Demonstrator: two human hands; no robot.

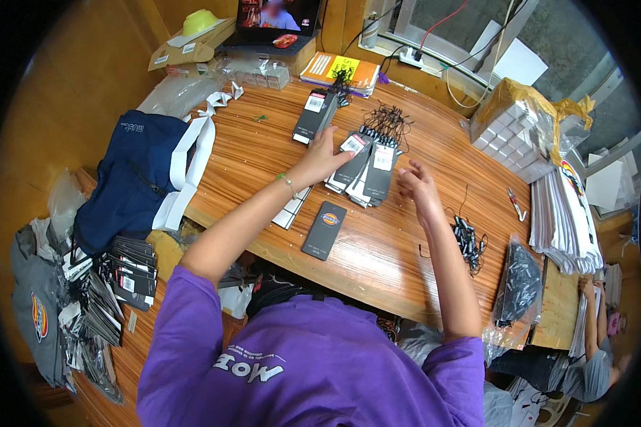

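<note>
My left hand (322, 161) reaches across the middle of the table, thumb and fingers apart. Its thumb tip is at the edge of a fanned pile of dark grey hang tags (381, 173) with white barcode stickers and black strings. Beyond its fingertips lies a neater stack of similar tags (313, 114). White grid-lined strips (290, 210) lie partly under my left wrist. To the right of the fanned pile, my right hand (419, 188) hovers with slightly bent, parted fingers and nothing visible in it. One loose grey tag (324, 230) with a colourful logo lies nearest me.
On the right are loose black string fasteners (467, 240), a bag of more fasteners (517, 285), a pen (516, 204), stacked white papers (563, 217) and a wrapped block of small boxes (509, 132). A navy cloth item (124, 185) lies left. Another person's arm (592, 320) shows far right.
</note>
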